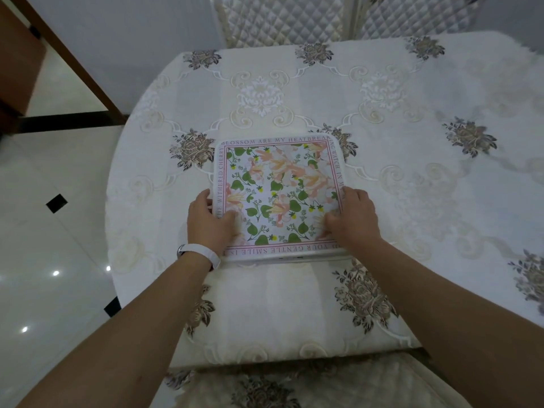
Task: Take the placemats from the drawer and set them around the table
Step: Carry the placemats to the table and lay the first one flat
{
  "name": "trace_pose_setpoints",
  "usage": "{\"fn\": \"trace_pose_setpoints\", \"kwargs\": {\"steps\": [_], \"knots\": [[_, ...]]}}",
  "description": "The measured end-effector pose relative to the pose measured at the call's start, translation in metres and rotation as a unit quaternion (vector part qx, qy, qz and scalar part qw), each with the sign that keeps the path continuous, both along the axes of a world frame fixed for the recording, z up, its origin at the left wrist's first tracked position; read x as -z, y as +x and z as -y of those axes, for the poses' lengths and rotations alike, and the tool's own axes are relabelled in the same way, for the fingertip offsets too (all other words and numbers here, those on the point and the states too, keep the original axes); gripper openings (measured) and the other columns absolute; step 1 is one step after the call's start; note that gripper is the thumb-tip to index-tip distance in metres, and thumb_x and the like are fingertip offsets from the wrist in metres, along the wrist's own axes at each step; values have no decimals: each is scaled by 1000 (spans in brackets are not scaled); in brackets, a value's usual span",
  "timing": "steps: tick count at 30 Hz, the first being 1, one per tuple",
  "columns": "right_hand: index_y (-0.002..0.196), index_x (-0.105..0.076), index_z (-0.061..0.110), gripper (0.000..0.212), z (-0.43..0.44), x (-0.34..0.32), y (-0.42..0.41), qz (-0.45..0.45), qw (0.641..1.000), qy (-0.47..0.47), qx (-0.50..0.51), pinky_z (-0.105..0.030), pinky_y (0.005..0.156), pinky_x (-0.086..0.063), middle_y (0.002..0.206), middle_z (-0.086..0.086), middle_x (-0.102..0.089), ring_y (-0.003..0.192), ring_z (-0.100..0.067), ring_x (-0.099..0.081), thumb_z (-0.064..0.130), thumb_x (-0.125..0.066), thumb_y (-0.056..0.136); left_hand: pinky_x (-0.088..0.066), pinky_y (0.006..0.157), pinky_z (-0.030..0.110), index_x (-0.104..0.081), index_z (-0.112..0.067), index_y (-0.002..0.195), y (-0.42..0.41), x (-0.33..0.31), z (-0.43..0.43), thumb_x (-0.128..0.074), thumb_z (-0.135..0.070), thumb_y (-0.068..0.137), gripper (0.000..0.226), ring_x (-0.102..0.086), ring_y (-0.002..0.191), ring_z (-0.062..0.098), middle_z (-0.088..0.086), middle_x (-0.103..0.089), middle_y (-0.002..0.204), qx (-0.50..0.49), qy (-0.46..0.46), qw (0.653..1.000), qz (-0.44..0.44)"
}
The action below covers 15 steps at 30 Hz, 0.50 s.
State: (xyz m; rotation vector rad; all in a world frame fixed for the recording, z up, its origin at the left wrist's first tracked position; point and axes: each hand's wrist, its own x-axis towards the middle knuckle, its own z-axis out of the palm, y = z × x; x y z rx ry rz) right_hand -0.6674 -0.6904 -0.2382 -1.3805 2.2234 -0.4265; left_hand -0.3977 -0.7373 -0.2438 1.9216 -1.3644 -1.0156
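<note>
A square floral placemat stack [279, 189] with a lettered pink border lies on the table [397, 160], which wears a cream embroidered cloth. Layered edges show along its near side, so more than one mat may be there. My left hand [210, 220] grips the stack's left edge, thumb on top. My right hand [351, 219] holds the right edge near the front corner, fingers pressed on the top mat. A white band is on my left wrist.
Two quilted chair backs [282, 19] stand at the table's far side. A padded chair seat [265, 387] sits just below the near edge. A wooden door frame [59, 54] and glossy tiled floor [44, 245] lie to the left.
</note>
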Motion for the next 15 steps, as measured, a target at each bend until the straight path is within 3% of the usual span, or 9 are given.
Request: {"fn": "trace_pose_setpoints", "kwargs": {"steps": [3,5,7,9,13,15], "knots": [[137,-43,15,64,12,-6,-2,104,992,-17,65,-44,90,-53,123,-6,-52,106,-25,-58,26,-64,78,-47,73,27,-38,-21,142,-1,-8,15,-67,-14,85,64,-63,91,17,-4,-58,103,-23,19,999,-35],[133,-45,16,54,20,-6,-4,153,983,-20,98,-42,80,-58,110,-1,-62,90,-22,-66,23,-64,82,-49,66,23,-48,-24,129,-3,-12,25,-68,-12,85,50,-65,87,14,-7,-62,98,-11,33,998,-57],[137,-41,15,53,26,-7,-8,206,970,-6,128,-31,58,-59,94,4,-62,73,-21,-67,14,-63,89,-50,58,20,-55,-21,121,-5,-14,31,-70,-14,84,40,-67,86,15,-2,-67,102,-3,56,996,-74],[136,-41,14,51,28,-8,-13,246,958,8,148,-21,41,-50,86,6,-58,62,-17,-63,10,-64,91,-50,57,22,-59,-17,116,-5,-13,32,-69,-15,85,33,-68,88,21,3,-68,105,4,73,995,-63],[115,-55,8,29,25,-11,-17,244,962,12,119,-32,59,-55,93,-8,-68,66,-22,-65,16,-66,89,-50,60,25,-62,-14,113,-6,-16,27,-66,-16,88,25,-67,88,22,3,-68,102,5,64,995,-75],[111,-56,9,25,20,-16,-16,247,963,10,107,-31,60,-53,95,-8,-68,72,-22,-67,17,-65,90,-48,58,23,-62,-16,109,-6,-22,21,-66,-17,88,21,-66,84,18,1,-68,98,10,56,995,-76]]}}
